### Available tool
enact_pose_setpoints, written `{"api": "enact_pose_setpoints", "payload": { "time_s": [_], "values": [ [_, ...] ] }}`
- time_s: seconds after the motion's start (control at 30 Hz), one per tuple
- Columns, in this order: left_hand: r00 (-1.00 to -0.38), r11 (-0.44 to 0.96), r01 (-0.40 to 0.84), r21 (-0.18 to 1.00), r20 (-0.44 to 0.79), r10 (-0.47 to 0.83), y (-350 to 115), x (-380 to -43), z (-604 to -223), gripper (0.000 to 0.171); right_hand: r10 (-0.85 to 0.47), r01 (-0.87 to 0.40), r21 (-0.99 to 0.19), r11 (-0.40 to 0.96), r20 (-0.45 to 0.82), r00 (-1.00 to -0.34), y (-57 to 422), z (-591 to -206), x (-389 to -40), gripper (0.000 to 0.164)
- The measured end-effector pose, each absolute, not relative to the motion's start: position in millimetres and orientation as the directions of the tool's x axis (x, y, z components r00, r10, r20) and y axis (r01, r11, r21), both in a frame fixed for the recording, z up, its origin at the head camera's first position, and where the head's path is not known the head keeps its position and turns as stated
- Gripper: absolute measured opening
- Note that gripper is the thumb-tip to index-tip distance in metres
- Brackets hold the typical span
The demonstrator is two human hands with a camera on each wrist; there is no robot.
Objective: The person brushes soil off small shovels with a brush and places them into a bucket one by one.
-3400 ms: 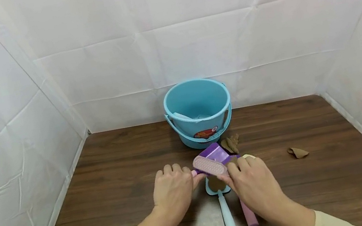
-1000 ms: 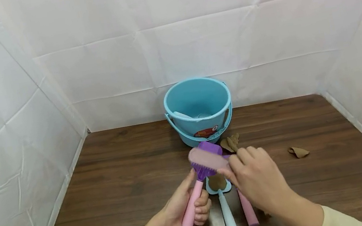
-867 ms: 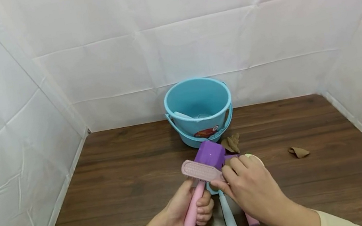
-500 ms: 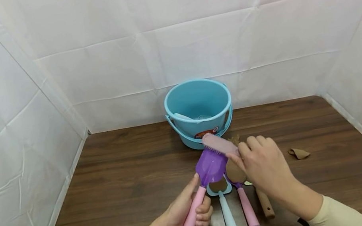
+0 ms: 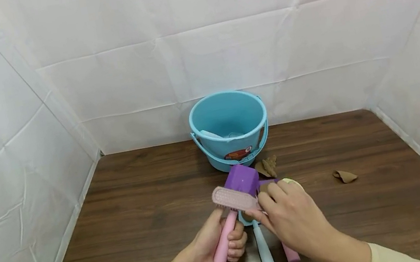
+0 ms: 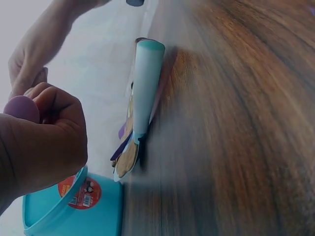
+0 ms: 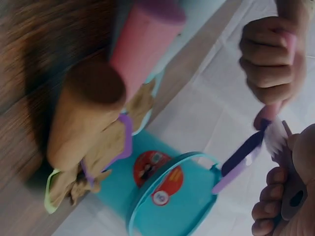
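In the head view my left hand grips the pink handle of a small shovel with a purple blade, raised over the table. My right hand holds a pale pink scrub brush by its handle end, bristles down. The brush lies across the shovel's neck and the near end of its blade. In the right wrist view the pale bristles meet the shovel close to the left thumb. Under the hands lies a light blue shovel bearing brown clay-like material.
A light blue bucket stands behind the hands, something pale blue inside. Beside the blue shovel lie another pink-handled shovel and a brown-handled, green-edged one, both bearing brown material. Crumpled brown pieces and a curled one lie right.
My left hand has turned from knuckles up, now gripping the shovel from below. The brush has swept repeatedly over the blade, lately from its far edge back toward the handle.
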State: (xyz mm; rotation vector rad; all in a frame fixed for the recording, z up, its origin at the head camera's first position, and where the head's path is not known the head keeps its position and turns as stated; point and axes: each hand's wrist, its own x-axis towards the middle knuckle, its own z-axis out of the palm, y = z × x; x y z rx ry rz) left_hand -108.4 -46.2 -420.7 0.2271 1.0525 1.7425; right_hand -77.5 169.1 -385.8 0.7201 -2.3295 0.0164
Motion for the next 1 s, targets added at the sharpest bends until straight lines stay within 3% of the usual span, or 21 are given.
{"api": "enact_pose_setpoints", "payload": {
  "time_s": [0.2,0.47,0.8,0.9,1.0],
  "values": [
    [-0.442,-0.077,-0.682,0.727,-0.327,0.835,-46.3,-107.0,-420.9,0.074,-0.469,-0.41,0.253,0.876,0.641,-0.607,188.1,-390.3,-100.2,0.057],
    [-0.442,-0.067,-0.689,0.722,-0.345,0.828,-48.9,-106.3,-424.4,0.074,-0.403,-0.337,0.242,0.91,0.71,-0.578,217.3,-391.9,-117.6,0.055],
    [-0.424,-0.067,-0.695,0.716,-0.333,0.842,-44.5,-116.4,-425.0,0.07,-0.462,-0.458,0.188,0.869,0.643,-0.612,177.0,-383.2,-83.0,0.058],
    [-0.409,-0.058,-0.693,0.719,-0.326,0.852,-42.7,-116.3,-422.8,0.063,-0.468,-0.46,0.193,0.867,0.634,-0.615,169.8,-387.3,-79.2,0.057],
    [-0.405,-0.053,-0.691,0.721,-0.325,0.855,-41.8,-115.5,-420.7,0.069,-0.446,-0.436,0.187,0.88,0.642,-0.624,174.9,-390.7,-86.7,0.058]
  ]
}}
